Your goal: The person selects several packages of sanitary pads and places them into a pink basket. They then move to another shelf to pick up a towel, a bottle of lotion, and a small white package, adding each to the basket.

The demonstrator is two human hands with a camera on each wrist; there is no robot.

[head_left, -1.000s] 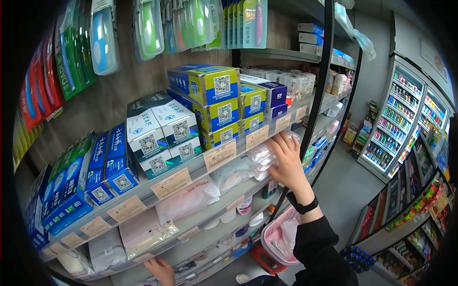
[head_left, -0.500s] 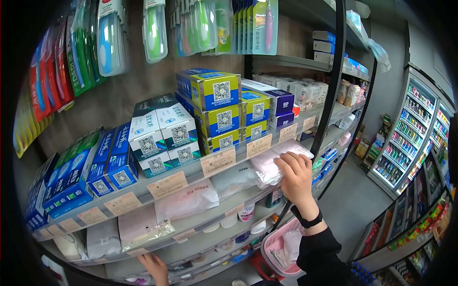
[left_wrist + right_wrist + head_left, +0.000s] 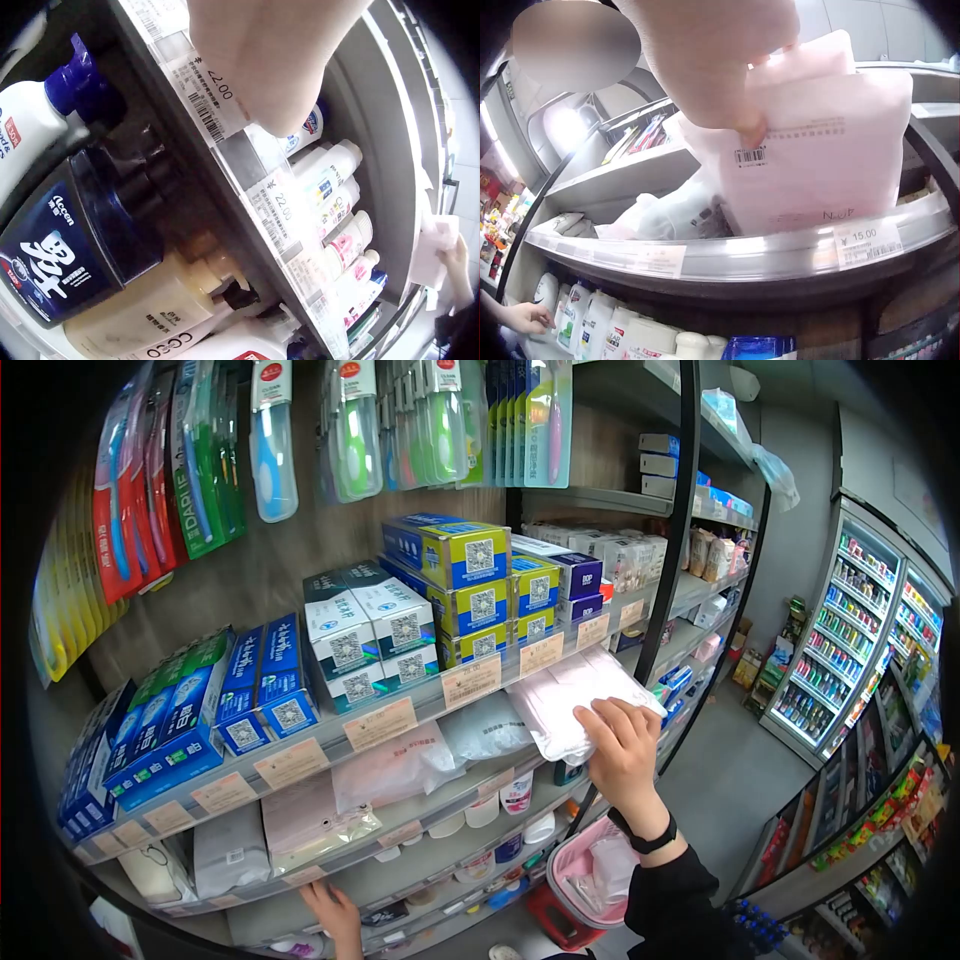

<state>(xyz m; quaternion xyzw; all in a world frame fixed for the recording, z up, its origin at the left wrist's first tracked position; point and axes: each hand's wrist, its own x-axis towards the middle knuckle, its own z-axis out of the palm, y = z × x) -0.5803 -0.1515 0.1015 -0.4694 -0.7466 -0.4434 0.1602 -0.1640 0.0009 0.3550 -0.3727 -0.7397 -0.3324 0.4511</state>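
My right hand (image 3: 625,755) grips a pale pink flat packet (image 3: 560,695) at the right end of the second shelf. In the right wrist view the thumb presses its front near a barcode, and another pink packet (image 3: 810,56) shows behind, by the fingers. The held packet stands tilted at the shelf edge, over a ¥15.00 price tag (image 3: 866,244). Lower down on the left, my left hand (image 3: 335,915) rests at a shelf edge with relaxed fingers. Its wrist end covers part of the price tags in the left wrist view, where the fingertips are hidden.
Toothpaste boxes (image 3: 465,585) line the shelf above, under hanging toothbrushes (image 3: 270,455). Bagged packets (image 3: 395,770) lie left of the right hand. Pump bottles (image 3: 75,232) fill the lower shelves. A pink basket (image 3: 570,865) sits below, beside a black shelf post (image 3: 680,510).
My right hand has drawn the pink packet out from under the upper shelf toward me, so more of it shows. The left hand stays at the lower shelf edge. The head view has shifted slightly.
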